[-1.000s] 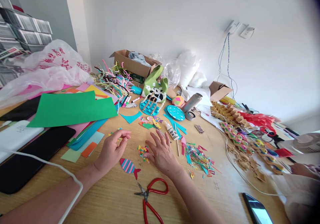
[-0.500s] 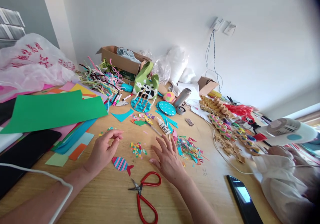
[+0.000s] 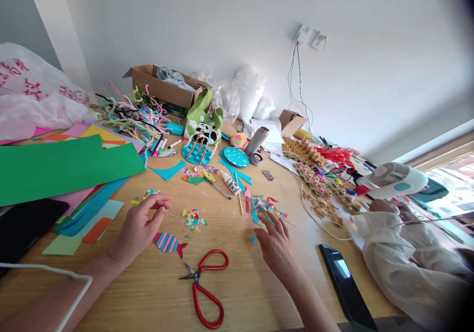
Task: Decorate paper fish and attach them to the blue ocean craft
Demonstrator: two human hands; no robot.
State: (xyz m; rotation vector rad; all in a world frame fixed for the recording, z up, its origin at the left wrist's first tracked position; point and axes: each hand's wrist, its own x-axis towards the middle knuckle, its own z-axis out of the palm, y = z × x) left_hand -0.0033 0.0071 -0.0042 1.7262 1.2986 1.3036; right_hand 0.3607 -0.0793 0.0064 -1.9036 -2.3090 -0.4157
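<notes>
My left hand (image 3: 138, 226) is at the left with its fingers curled in and the thumb close to the fingertips; whatever it might pinch is too small to make out. Just beside it lies a striped paper fish (image 3: 168, 242) with a red tail. My right hand (image 3: 276, 240) spreads its fingers over the near edge of a heap of paper scraps (image 3: 264, 204). Between the hands sits a small pile of colourful paper dots (image 3: 192, 218). Red-handled scissors (image 3: 196, 276) lie nearer to me, blades apart. A glue bottle (image 3: 231, 183) rests on its side beyond, near a thin stick (image 3: 239, 194).
Coloured paper sheets (image 3: 70, 169) and a dark tablet-like slab (image 3: 33, 228) cover the left. A phone (image 3: 344, 282) lies at the right, near another person's white sleeve (image 3: 385, 243). Behind stand a green panda bag (image 3: 202, 117), a metal flask (image 3: 256, 140) and a cardboard box (image 3: 163, 88).
My right hand has shifted rightward, from beside the glue bottle and stick to the paper scraps. The view has turned a little right; my left hand stays by the fish in the same pose.
</notes>
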